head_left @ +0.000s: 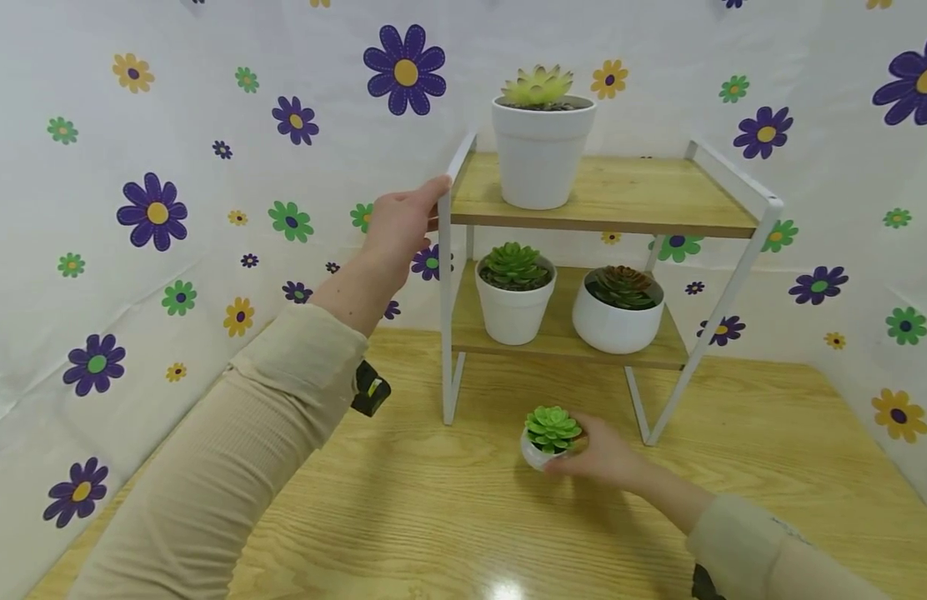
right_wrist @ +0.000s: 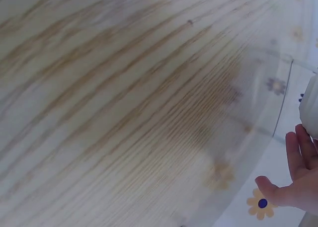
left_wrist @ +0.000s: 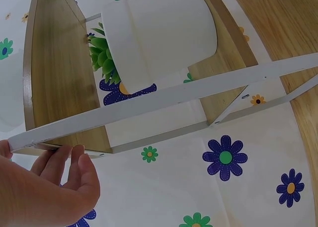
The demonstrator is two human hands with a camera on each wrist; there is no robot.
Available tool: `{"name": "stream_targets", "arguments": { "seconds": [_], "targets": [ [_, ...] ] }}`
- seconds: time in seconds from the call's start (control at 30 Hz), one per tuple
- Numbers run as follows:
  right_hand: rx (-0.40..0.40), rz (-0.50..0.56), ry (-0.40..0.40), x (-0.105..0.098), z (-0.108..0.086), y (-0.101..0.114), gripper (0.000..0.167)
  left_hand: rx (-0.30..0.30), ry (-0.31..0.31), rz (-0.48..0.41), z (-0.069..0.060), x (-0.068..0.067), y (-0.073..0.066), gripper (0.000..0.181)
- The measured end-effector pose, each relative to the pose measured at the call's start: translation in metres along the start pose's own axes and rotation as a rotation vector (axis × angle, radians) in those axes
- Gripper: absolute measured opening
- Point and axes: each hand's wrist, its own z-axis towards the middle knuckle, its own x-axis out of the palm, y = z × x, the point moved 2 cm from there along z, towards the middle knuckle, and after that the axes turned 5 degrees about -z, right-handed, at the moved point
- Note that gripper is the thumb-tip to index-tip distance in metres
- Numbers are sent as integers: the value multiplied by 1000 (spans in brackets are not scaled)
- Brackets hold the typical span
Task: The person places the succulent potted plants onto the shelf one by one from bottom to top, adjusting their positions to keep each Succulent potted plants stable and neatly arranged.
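Note:
My left hand [head_left: 401,221] grips the top left corner of a two-tier shelf [head_left: 606,218] with white side frames. In the left wrist view, the fingers [left_wrist: 88,180] bend in under the frame's edge. My right hand [head_left: 600,450] holds a small white pot with a bright green succulent [head_left: 552,429], in front of the shelf and low over the table. The right wrist view catches only part of this pot [right_wrist: 310,108] at the right edge, with fingertips against it. Whether the pot touches the table cannot be told.
On the upper board stands a tall white pot with a yellow-green succulent [head_left: 542,154]. The lower board bears a white pot with a green succulent [head_left: 514,304] and a round white pot with a reddish one [head_left: 619,321]. Flower-printed cloth [head_left: 231,242] surrounds the wooden table [head_left: 433,517].

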Motion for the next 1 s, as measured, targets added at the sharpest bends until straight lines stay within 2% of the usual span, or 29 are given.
{"name": "stream_targets", "arguments": {
  "seconds": [0.27,0.53,0.83,1.0],
  "targets": [
    [-18,6,16,-11,-12,-6,71,-12,-11,1,1,0,0,47],
    [32,-17,21,-30,-24,0,77,-3,-5,7,1,0,0,48],
    [-38,85,52,-46,-29,2,70,3,-2,9,2,2,0,47],
    [-29,53,51,-54,-31,7,69,4,-3,4,2,1,0,47]
  ]
}}
